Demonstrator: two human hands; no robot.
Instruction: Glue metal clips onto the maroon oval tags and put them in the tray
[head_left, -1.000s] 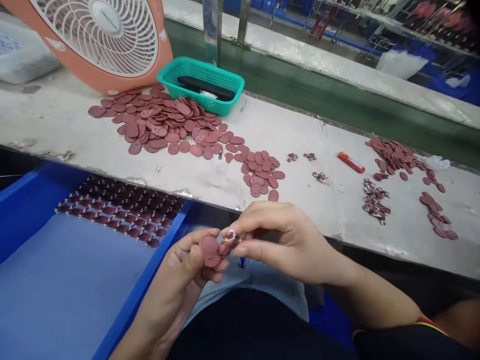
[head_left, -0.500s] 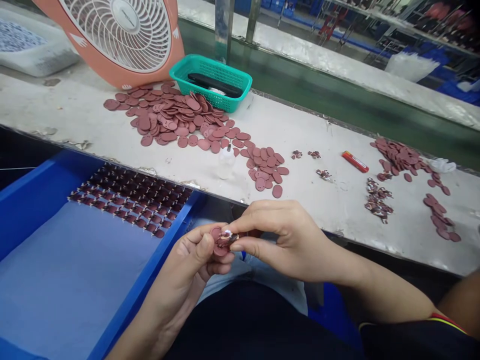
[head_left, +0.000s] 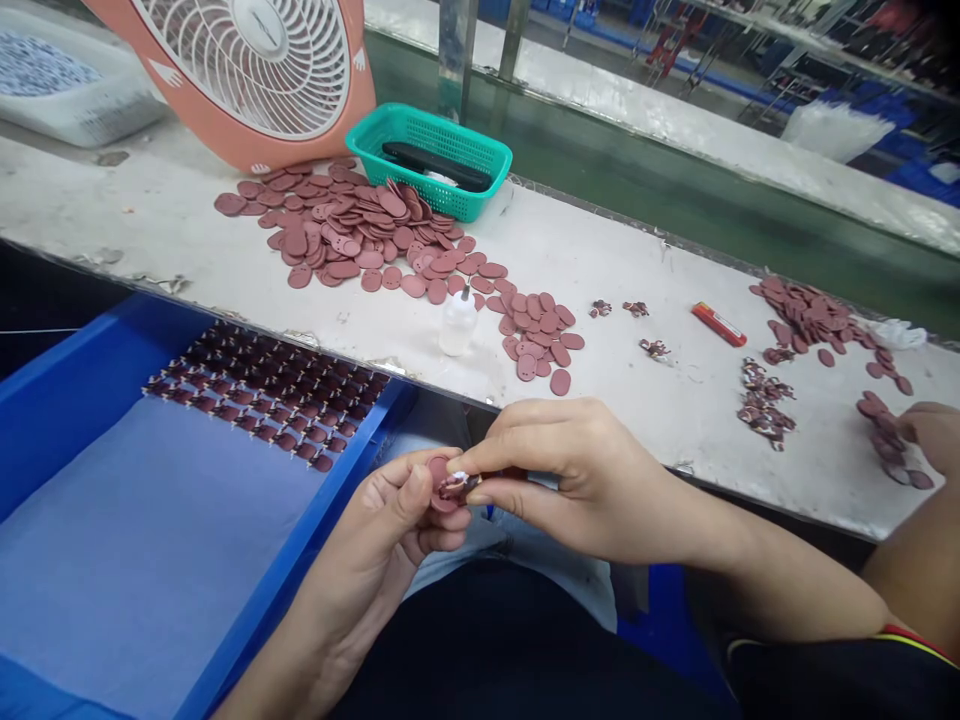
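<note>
Over my lap, my left hand [head_left: 390, 535] is closed on a maroon oval piece [head_left: 437, 470], pinched between thumb and fingers. My right hand [head_left: 570, 470] meets it from the right, its fingertips pinched on a small maroon-and-white ornament [head_left: 454, 485] pressed against the oval. A small clear glue bottle [head_left: 457, 322] stands upright on the bench just beyond my hands. A big heap of maroon ovals [head_left: 352, 232] lies behind it, and a smaller group of ovals [head_left: 538, 335] lies to its right.
A blue tray [head_left: 82, 380] at my left holds rows of finished maroon pieces [head_left: 262, 395]. A fan [head_left: 247, 70], a teal basket [head_left: 435, 160] and a red lighter [head_left: 718, 323] sit on the bench. Another person's hand [head_left: 930, 435] rests by ovals at the right edge.
My hands stay together; the oval is now more covered by my fingers. Another person's hand has come into view at the right edge. The view has shifted slightly left.
</note>
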